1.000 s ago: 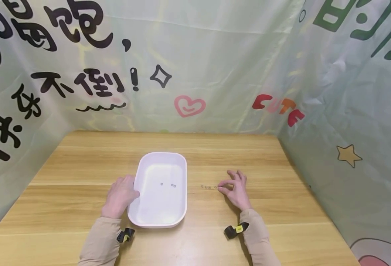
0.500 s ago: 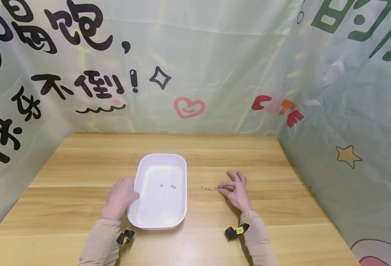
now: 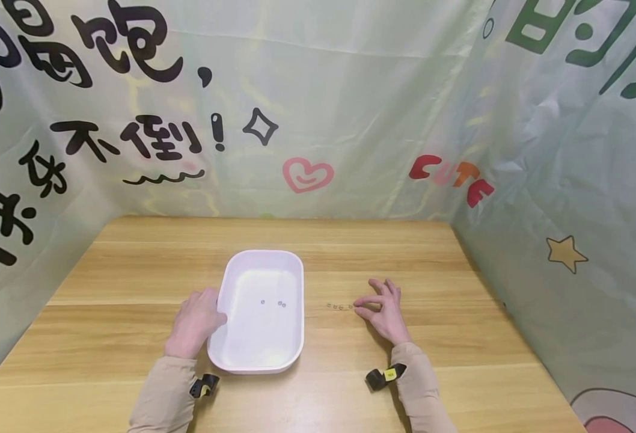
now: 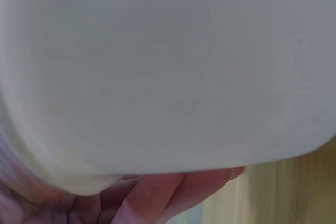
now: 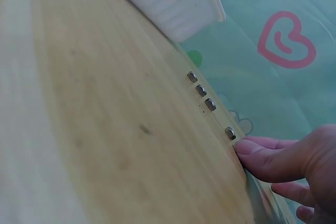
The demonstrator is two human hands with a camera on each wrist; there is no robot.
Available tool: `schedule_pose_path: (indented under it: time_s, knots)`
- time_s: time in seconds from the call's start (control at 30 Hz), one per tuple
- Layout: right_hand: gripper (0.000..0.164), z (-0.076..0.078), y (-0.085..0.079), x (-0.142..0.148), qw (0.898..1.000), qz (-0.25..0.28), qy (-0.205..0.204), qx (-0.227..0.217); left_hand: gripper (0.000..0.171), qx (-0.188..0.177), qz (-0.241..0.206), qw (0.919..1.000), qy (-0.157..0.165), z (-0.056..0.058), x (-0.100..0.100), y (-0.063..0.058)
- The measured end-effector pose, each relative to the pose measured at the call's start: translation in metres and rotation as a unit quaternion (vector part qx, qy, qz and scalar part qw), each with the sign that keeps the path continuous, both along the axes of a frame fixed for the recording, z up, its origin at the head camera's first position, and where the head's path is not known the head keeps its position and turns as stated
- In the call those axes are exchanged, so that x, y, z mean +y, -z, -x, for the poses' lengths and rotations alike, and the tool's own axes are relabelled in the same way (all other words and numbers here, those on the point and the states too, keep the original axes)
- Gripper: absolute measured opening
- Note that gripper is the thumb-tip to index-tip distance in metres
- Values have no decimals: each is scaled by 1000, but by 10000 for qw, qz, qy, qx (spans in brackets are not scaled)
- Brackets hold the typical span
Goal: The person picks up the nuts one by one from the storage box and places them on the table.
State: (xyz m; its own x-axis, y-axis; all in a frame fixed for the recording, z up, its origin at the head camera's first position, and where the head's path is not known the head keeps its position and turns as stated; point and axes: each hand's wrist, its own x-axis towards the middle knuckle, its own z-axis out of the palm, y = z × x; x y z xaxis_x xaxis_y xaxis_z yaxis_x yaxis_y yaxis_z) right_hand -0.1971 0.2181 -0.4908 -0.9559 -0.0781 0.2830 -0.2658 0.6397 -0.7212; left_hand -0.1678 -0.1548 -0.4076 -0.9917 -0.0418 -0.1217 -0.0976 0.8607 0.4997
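Observation:
My left hand (image 3: 196,322) grips the white plastic tray (image 3: 220,355) by its left side, thumb over the rim. In the left wrist view, its fingers (image 4: 152,195) curl below the tray wall (image 4: 173,103). Inside lie 3 small metal nuts (image 3: 262,302). To the tray's right, several similar nuts (image 3: 335,307) form a short row on the wooden table. At that row's right end is my right hand (image 3: 385,313), thumb and index fingertips together, other fingers raised. In the right wrist view, the fingertips are right beside the closest nut (image 5: 230,133); I cannot tell whether they pinch another.
The wooden table (image 3: 150,264) reaches back to a printed fabric backdrop (image 3: 361,120), which also rises along both sides. Each sleeve has a small black device at the wrist, the right one (image 3: 383,377) with a yellow label.
The head view has shifted very slightly since a second ago. Both hands, the tray and the nuts stay in the same places.

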Motion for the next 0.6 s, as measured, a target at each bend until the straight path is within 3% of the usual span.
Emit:
schedule_pose_path:
  time_s: [0.33,0.5,0.6]
  knots:
    - [24,2,-13,-1,9993,347,-27,107,14,32,139,9999,76,1,1,-2]
    - [25,5,-41,-16,9992,-63,-172,342,13,-5,213,9997,82,0,1,-3]
    - [26,9,-63,-35,9971,-337,-468,493,12,-14,248,9996,92,0,1,-2]
